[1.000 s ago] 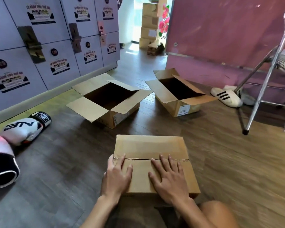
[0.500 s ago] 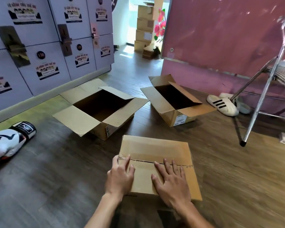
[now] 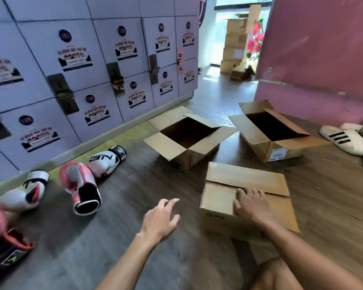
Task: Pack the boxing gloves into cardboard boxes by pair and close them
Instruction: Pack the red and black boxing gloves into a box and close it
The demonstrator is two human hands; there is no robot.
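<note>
Boxing gloves on floor left of left hand, its fingers loosely spread and empty, right hand flat with straight fingers on closed cardboard box

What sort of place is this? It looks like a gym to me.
Probably a boxing gym's locker area. Numbered lockers with stickers line the wall, boxing gloves lie on the floor beside them, and cardboard boxes are stacked by the doorway.

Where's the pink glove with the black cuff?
Head view, left side: the pink glove lies on the floor between the lettered white glove and another white glove, near the lockers.
</note>
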